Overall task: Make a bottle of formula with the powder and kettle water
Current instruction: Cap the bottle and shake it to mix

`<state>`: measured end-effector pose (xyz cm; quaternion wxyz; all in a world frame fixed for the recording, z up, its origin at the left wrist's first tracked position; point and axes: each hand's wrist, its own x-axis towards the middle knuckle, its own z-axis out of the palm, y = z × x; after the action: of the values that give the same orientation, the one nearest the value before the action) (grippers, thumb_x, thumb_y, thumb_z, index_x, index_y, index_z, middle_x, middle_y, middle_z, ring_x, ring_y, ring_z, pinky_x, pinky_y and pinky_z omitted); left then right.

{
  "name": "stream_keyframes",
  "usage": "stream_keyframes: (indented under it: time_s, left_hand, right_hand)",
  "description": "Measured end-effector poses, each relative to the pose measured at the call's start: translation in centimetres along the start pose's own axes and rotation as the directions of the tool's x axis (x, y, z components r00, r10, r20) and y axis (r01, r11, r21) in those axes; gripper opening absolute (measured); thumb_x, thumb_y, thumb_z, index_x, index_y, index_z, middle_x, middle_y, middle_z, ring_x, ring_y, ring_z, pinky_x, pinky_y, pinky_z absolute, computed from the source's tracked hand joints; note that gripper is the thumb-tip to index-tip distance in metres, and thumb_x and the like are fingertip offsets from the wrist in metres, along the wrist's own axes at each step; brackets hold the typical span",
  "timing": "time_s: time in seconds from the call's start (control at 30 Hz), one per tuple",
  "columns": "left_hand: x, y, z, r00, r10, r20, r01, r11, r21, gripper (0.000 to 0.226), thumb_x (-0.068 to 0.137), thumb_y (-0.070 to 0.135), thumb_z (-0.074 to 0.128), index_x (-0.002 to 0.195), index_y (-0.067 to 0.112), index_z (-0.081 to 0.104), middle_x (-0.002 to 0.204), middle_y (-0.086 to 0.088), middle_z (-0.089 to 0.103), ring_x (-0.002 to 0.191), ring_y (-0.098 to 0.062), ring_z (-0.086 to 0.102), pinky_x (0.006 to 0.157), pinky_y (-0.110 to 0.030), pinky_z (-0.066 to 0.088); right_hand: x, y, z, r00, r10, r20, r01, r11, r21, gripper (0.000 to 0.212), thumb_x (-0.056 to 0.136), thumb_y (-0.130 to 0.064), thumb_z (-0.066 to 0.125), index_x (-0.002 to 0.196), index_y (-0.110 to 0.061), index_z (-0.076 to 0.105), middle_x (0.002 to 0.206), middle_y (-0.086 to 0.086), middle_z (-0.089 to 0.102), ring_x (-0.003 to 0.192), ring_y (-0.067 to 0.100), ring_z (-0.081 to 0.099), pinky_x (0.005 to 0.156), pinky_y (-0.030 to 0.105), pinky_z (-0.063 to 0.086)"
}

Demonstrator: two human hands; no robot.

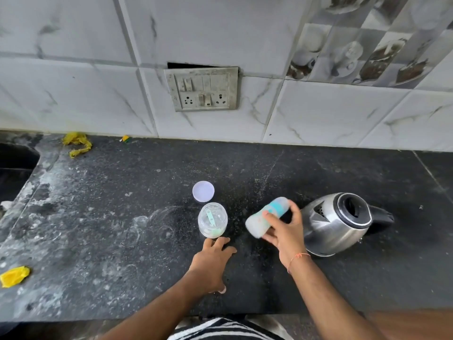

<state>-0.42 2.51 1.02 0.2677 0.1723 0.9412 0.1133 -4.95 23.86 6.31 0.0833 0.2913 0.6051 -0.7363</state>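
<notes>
A person's right hand (282, 231) is gripping a tilted, motion-blurred bottle (267, 218) above the table (122, 241), between the open jar (212, 220) and the kettle (340, 220), apparently shaking it. The left hand (213, 258) is lying open on the table. A firm grip and a sealed top should prevent leaks.

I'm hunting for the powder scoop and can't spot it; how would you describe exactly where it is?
Start at the steel kettle on the dark counter and look left, past the tilted bottle in the right hand. The pale green scoop sits inside the clear open jar, the only lidless container there.
</notes>
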Motion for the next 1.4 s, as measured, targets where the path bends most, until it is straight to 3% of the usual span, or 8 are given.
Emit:
stream_keyframes:
  time_s: [0.17,0.4,0.5,0.93,1.03,1.17,1.27,1.4]
  left_hand:
    - [-0.1,-0.1,0.2,1.000,-0.002,0.009,0.002,1.000,0.009,0.113,0.073,0.041,0.098,0.166,0.037,0.032,0.177,0.006,0.013,0.159,-0.032,0.018,0.108,-0.054,0.057]
    - [-0.2,0.0,0.3,1.000,0.000,0.014,-0.001,1.000,0.019,0.113,0.074,0.041,0.097,0.166,0.034,0.031,0.178,0.005,0.010,0.159,-0.034,0.018,0.107,-0.055,0.058]
    - [0.0,-0.2,0.1,1.000,0.011,0.009,-0.011,1.000,0.021,0.113,0.075,0.041,0.096,0.167,0.037,0.030,0.177,0.007,0.009,0.159,-0.033,0.018,0.106,-0.055,0.058]
    - [-0.2,-0.1,0.1,1.000,0.008,0.018,-0.009,0.999,0.044,0.114,0.077,0.044,0.096,0.168,0.037,0.028,0.179,0.006,0.009,0.160,-0.033,0.017,0.111,-0.056,0.055]
    - [-0.1,-0.1,0.1,1.000,0.010,0.019,-0.011,0.999,0.042,0.115,0.076,0.043,0.096,0.169,0.037,0.028,0.178,0.006,0.010,0.160,-0.033,0.018,0.107,-0.055,0.057]
    - [-0.4,-0.1,0.4,1.000,0.000,0.014,-0.001,0.999,0.046,0.114,0.076,0.043,0.096,0.168,0.036,0.029,0.179,0.007,0.009,0.159,-0.033,0.019,0.109,-0.055,0.057]
    - [-0.3,-0.2,0.3,1.000,0.013,0.013,-0.014,0.999,0.051,0.114,0.078,0.044,0.095,0.169,0.038,0.026,0.179,0.007,0.008,0.159,-0.032,0.019,0.110,-0.053,0.056]
    - [-0.4,0.0,0.3,1.000,0.003,0.025,-0.004,0.999,0.048,0.114,0.077,0.044,0.095,0.169,0.037,0.028,0.179,0.007,0.008,0.159,-0.033,0.018,0.110,-0.054,0.056]
  right_hand:
    - [-0.3,-0.2,0.5,0.969,0.161,0.185,-0.121,0.971,-0.206,0.083,0.083,-0.004,0.092,0.142,-0.049,0.056,0.115,0.012,0.080,0.099,0.029,0.083,0.077,0.056,0.070]
    - [-0.3,-0.4,1.1,0.969,0.196,0.147,-0.184,0.979,-0.092,0.085,0.081,-0.007,0.094,0.140,-0.054,0.054,0.116,0.012,0.080,0.099,0.028,0.083,0.077,0.056,0.070]
    - [0.2,-0.7,0.6,1.000,0.020,0.023,-0.020,0.999,-0.028,0.079,0.085,-0.008,0.091,0.141,-0.051,0.054,0.134,0.010,0.070,0.111,0.033,0.079,0.077,0.054,0.069]
    - [-0.8,-0.9,0.9,0.981,0.140,0.137,-0.117,0.980,-0.162,0.083,0.082,-0.008,0.094,0.138,-0.055,0.055,0.118,0.011,0.078,0.101,0.026,0.082,0.077,0.053,0.070]
    - [-0.2,-0.9,0.2,0.999,-0.002,-0.048,0.002,1.000,0.000,0.079,0.089,-0.005,0.089,0.144,-0.047,0.051,0.124,0.006,0.072,0.108,0.028,0.079,0.078,0.052,0.070]
    - [-1.2,-0.3,0.8,0.980,0.162,0.113,-0.142,0.975,-0.170,0.085,0.081,-0.007,0.093,0.137,-0.057,0.053,0.117,0.012,0.078,0.099,0.024,0.082,0.073,0.051,0.070]
    - [-1.0,-0.4,0.4,1.000,-0.013,-0.022,0.011,0.998,-0.060,0.079,0.087,-0.005,0.089,0.141,-0.049,0.052,0.124,0.001,0.071,0.107,0.026,0.078,0.078,0.053,0.070]
    - [-1.6,0.0,0.8,0.975,0.192,0.114,-0.182,0.979,-0.091,0.084,0.081,-0.009,0.093,0.138,-0.055,0.053,0.115,0.012,0.079,0.101,0.026,0.082,0.077,0.056,0.070]
